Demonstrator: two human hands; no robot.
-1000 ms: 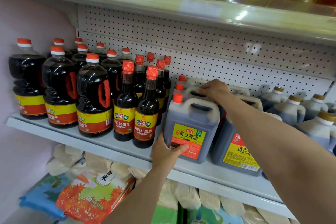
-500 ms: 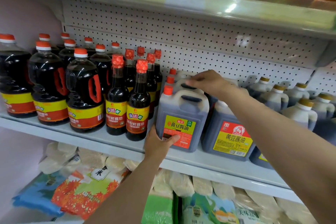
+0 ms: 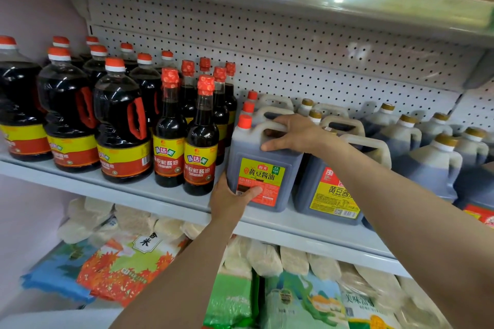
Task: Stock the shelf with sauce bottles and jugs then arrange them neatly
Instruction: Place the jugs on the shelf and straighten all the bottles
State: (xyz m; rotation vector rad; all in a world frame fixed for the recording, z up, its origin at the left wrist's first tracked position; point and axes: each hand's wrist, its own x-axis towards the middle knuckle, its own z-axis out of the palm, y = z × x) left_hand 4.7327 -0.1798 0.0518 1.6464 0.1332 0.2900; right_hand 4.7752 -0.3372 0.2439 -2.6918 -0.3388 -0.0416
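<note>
A soy sauce jug with a red cap and a yellow-green label stands near the front edge of a grey metal shelf. The right hand rests on its top, fingers curled round the moulded handle. The left hand cups the lower left corner, thumb pressed flat across the label. Just right stands a second jug; behind and further right are gold-capped jugs. To the left stand slim bottles and big round bottles of dark sauce. A white pegboard backs the shelf. Below lie rice bags.
</note>
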